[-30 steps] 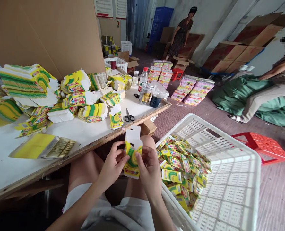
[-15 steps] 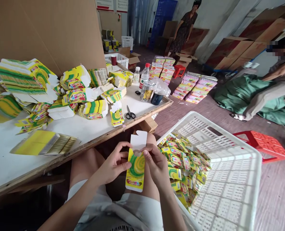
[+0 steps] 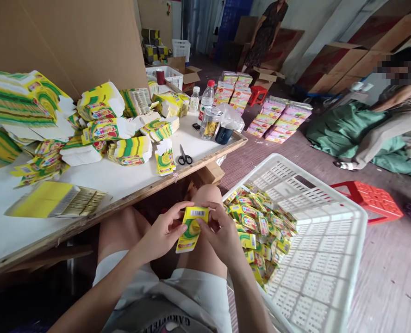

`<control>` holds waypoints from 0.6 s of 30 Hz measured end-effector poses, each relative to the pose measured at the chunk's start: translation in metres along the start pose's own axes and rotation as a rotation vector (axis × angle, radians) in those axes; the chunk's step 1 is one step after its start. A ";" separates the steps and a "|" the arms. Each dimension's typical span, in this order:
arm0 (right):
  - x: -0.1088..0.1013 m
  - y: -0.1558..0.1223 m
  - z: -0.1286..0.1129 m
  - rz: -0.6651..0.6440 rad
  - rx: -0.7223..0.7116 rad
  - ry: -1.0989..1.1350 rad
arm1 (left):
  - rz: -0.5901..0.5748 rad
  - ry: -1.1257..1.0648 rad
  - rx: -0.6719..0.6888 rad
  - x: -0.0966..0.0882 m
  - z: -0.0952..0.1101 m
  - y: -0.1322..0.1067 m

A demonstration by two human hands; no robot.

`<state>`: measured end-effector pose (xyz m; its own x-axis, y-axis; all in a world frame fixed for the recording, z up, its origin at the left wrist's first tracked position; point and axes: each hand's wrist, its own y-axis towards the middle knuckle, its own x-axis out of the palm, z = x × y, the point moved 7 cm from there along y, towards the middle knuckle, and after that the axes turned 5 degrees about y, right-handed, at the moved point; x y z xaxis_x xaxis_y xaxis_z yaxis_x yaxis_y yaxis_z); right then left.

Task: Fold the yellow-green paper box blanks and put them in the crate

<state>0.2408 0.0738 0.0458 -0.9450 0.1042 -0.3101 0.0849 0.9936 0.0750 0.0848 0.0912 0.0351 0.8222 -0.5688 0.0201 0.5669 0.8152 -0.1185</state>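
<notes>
Above my lap, both hands grip a small yellow and green carton (image 3: 189, 236) with a barcode on its folded-over top flap. My left hand (image 3: 167, 229) pinches its left edge, thumb on the front. My right hand (image 3: 220, 226) holds the right side near the top, with the thumb pressed on the front face. To my right, a white plastic basket (image 3: 325, 231) holds a heap of similar small yellow cartons (image 3: 257, 222). On the table (image 3: 122, 185) to my left lie stacks of flat yellow-green cartons (image 3: 131, 150).
Black-handled scissors (image 3: 184, 157), a red-capped bottle (image 3: 207, 99), a jar (image 3: 210, 125) and a dark cup (image 3: 224, 134) stand near the table's corner. A red stool (image 3: 372, 201) is beyond the basket. A person sits by a green sack (image 3: 340, 129); another stands behind pink boxes (image 3: 275, 115).
The carton's white top flap stood up before; now it is folded down, showing the barcode. My right hand has shifted onto the carton's upper edge. The view has tilted down slightly.
</notes>
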 end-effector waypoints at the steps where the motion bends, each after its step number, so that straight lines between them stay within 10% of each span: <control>1: 0.001 0.000 0.001 0.014 0.001 -0.027 | -0.023 0.009 0.002 0.001 0.000 0.000; 18: 0.005 -0.002 0.006 0.037 -0.027 0.020 | 0.036 -0.042 -0.092 -0.009 -0.004 0.007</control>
<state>0.2379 0.0724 0.0384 -0.9474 0.1393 -0.2881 0.1113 0.9875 0.1115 0.0814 0.1016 0.0303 0.8447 -0.5324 0.0555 0.5311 0.8208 -0.2102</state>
